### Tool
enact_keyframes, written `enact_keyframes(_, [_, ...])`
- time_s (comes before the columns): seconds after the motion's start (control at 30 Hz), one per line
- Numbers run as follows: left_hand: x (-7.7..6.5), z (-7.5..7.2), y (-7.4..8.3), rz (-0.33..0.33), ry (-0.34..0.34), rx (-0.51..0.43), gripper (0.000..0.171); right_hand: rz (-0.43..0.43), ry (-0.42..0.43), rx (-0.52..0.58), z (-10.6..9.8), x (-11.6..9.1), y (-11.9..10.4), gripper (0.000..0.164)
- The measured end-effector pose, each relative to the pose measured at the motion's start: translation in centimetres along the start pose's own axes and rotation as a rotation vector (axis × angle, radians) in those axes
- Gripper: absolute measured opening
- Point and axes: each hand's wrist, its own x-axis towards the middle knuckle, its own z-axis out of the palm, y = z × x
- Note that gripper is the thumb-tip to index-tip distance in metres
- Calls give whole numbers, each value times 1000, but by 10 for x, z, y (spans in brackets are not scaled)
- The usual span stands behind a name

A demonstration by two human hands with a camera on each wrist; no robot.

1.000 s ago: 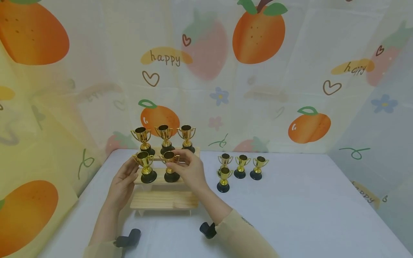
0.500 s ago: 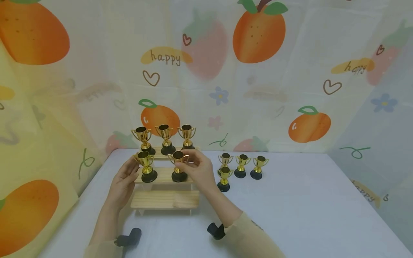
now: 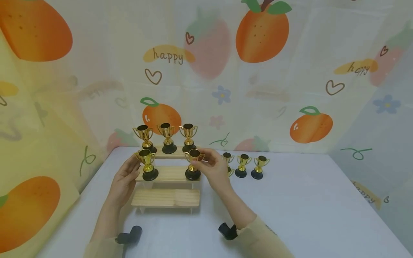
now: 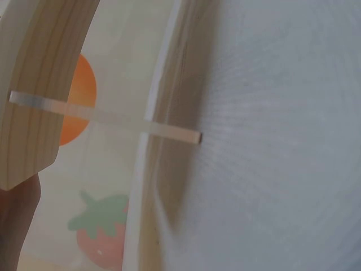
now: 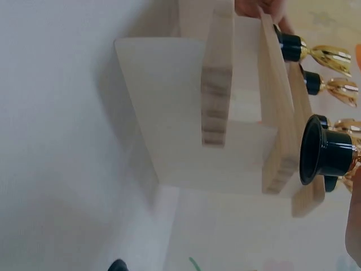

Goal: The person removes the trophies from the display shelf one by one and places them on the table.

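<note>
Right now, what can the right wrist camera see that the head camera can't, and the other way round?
Only the right wrist view shows the round black underside of the shiny gold two-handled trophy in the right hand. Only the head view shows brown "happy" lettering on the pale fruit-print backdrop. Both show the trophy, the right hand and the three-step pale wooden stand.

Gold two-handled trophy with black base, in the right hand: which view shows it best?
Head view: the gold trophy shows cup, handles and black base together, though the right hand partly covers it. Right wrist: base close up, gold part cut off by the edge. Left wrist: nothing of it.
</note>
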Motion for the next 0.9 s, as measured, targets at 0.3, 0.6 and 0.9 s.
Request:
enact_keyframes(0.3, [1, -1, -2, -3, 2, 3, 56, 12, 59, -53, -25, -3, -3, 38])
enact_keyframes(0.6, [0, -1, -1, -25, 13, 4, 58, 27, 123, -104, -54, -7, -10, 38])
enact_keyframes(0.9, [1, -1, 0, -30, 10, 14, 57, 58, 182, -123, -85, -11, -10, 39])
